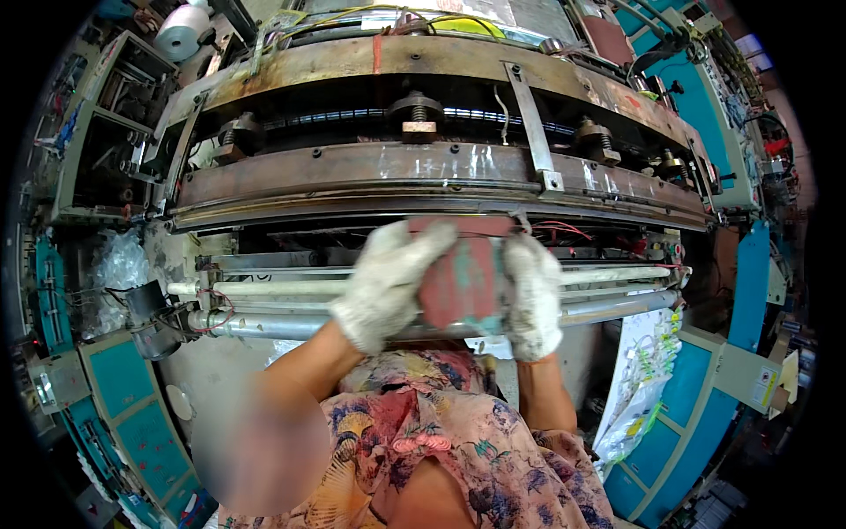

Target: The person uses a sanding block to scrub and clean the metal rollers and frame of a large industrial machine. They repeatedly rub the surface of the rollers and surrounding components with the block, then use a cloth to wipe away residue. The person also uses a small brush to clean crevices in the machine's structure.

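Rust-brown steel makes up the long machine (352,172) at twelve o'clock, which I judge the largest hazard; its front edge lies close to my work, so leaning in too far could knock my knuckles or catch a glove; next come the pale rollers (273,288), running from nine to three behind my hands, which could be marked if my load dropped. That load is the red-and-green block (463,282), held near the centre, a little toward one o'clock; it is blurred, and I cannot tell whether it is one piece or a stack; if a stack, uneven pressure could shear its layers apart. My left hand (388,278) and right hand (535,295), in white knit gloves, have their fingers closed on it from nine and three; too light a squeeze through that knit could let it slide; smallest, the thin red wires (564,231) near two o'clock might snag the fabric.

Grey concrete floor (225,370) shows at eight; turquoise cabinets (121,375) stand at eight and four; clear plastic bags (128,264) lie at nine; a white roll (181,41) sits toward half past ten.
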The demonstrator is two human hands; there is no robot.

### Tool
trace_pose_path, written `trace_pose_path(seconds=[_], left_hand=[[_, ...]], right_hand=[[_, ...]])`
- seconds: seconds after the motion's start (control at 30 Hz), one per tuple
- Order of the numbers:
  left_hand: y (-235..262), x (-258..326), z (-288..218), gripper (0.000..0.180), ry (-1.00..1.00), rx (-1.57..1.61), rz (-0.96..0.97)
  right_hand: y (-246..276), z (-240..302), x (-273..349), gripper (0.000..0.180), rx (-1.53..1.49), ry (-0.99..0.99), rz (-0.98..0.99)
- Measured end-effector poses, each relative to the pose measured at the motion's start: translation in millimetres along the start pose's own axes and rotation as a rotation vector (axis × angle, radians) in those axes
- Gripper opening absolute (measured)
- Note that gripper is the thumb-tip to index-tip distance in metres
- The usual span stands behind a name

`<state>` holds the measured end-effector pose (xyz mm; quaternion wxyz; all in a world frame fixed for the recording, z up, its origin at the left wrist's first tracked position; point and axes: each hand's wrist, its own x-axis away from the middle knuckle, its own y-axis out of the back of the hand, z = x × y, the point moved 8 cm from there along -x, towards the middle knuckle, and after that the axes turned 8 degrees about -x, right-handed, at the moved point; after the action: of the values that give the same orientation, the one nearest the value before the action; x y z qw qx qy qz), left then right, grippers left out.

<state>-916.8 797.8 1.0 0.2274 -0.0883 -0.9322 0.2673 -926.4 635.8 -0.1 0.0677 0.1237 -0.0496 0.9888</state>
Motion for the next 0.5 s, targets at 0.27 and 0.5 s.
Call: trace_pose_path(seconds=[0.27, 0.5], left_hand=[[-29, -20, 26, 0.026, 0.001, 0.017, -0.035], [-15, -6, 14, 0.030, 0.012, -0.010, -0.146]], right_hand=[[31, 8, -8, 0.025, -0.237, -0.176, 0.035], [15, 9, -14, 0.026, -0.140, -0.217, 0.165]])
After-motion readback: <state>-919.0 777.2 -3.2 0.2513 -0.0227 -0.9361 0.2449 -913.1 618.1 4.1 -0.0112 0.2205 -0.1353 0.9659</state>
